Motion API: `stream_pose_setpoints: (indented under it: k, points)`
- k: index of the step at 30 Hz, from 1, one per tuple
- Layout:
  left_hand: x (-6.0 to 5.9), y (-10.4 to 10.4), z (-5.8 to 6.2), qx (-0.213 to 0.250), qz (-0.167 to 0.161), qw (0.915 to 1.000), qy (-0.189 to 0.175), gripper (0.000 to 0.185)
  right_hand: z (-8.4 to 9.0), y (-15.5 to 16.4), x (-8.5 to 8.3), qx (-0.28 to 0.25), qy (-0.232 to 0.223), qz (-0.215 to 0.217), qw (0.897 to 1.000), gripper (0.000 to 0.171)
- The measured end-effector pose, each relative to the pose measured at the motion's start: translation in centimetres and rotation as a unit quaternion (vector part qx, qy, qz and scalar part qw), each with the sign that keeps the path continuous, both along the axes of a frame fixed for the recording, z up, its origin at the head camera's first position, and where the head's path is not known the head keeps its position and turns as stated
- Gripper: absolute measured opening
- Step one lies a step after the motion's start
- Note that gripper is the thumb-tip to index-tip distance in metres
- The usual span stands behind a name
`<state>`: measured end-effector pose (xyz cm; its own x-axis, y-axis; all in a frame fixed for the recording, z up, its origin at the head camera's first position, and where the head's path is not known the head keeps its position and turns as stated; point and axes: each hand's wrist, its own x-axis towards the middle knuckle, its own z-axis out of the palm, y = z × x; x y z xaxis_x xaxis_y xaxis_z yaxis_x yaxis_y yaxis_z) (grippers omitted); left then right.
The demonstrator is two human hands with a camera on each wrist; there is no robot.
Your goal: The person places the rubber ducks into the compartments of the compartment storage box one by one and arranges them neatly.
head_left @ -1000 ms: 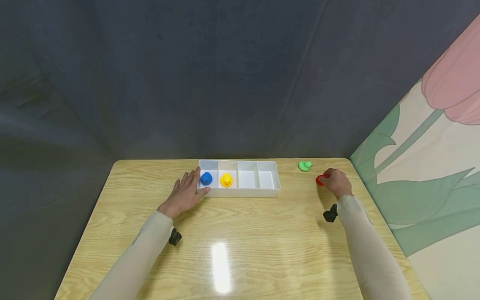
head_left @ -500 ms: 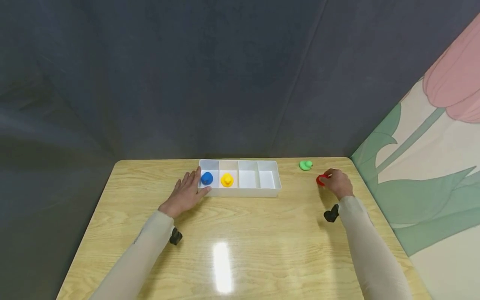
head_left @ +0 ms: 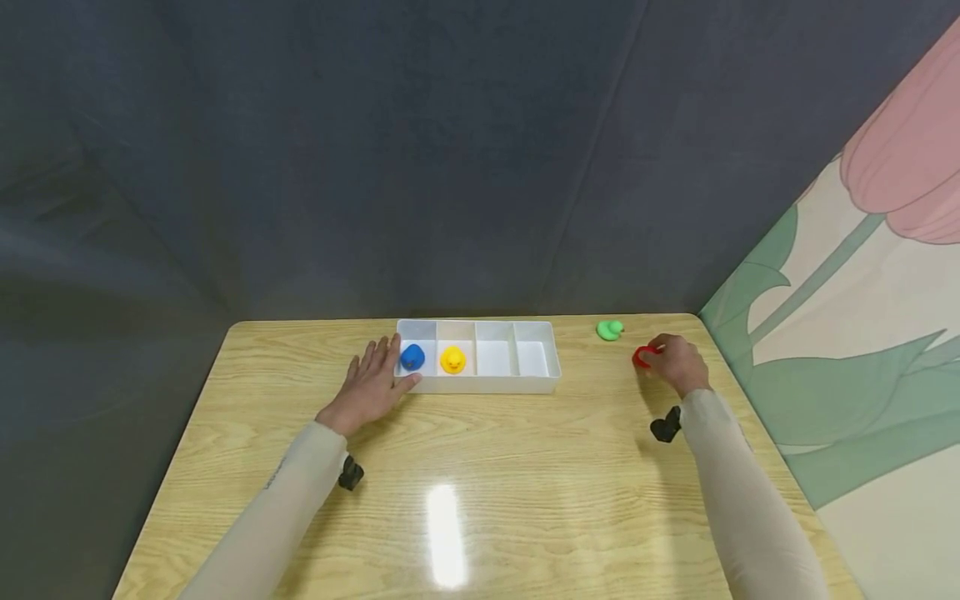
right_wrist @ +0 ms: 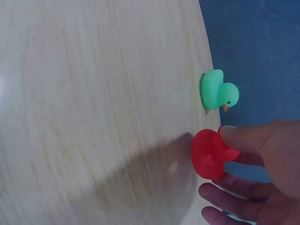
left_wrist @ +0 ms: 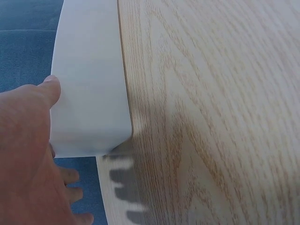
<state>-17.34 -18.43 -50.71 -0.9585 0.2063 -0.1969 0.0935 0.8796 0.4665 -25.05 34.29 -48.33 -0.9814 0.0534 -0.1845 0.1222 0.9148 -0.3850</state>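
Note:
My right hand (head_left: 675, 362) pinches a red toy duck (head_left: 642, 357) near the table's far right; in the right wrist view the thumb and fingers close round the red duck (right_wrist: 209, 154). A green duck (head_left: 610, 331) (right_wrist: 218, 93) stands just beyond it. My left hand (head_left: 367, 388) lies flat with straight fingers against the left end of a white divided tray (head_left: 540, 382); the thumb (left_wrist: 49, 90) touches the tray's wall (left_wrist: 89, 84). A blue duck (head_left: 412, 357) sits in the tray's first compartment and a yellow duck (head_left: 452, 360) in the second.
The tray's two right compartments hold nothing. The wooden table (head_left: 480, 492) has a bright glare spot near the front. A dark curtain hangs behind, and a tulip-painted wall (head_left: 862, 333) runs along the right edge.
The right hand has shifted slightly with the red duck in its fingers. The left hand has stayed at the tray.

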Motion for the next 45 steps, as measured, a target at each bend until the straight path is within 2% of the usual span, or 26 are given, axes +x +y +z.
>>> stream_pose_setpoints:
  k: [9,16,30,39,45]
  points:
    - [0.4,-0.3,0.2,0.027,-0.003,0.9996,0.000,0.089,1.7,-0.7,-0.7,0.007,0.044,0.032,0.998,0.039]
    - [0.3,-0.2,0.0,0.020,-0.007,0.9998,0.002,0.089,3.4,-2.1,-1.1,0.006,0.062,0.056,0.997,0.036]
    - [0.3,-0.1,0.1,0.028,-0.005,0.9996,-0.003,0.089,5.7,-6.5,-1.6,-0.006,0.043,0.086,0.995,0.032]
    - [0.1,-0.2,-0.2,0.028,-0.005,0.9996,-0.002,0.088,6.2,-9.0,-2.3,-0.010,0.055,0.112,0.992,0.026]
    - [0.1,-0.1,-0.1,0.027,-0.004,0.9996,-0.003,0.089,6.5,-10.4,-2.7,-0.016,0.046,0.122,0.991,0.025]
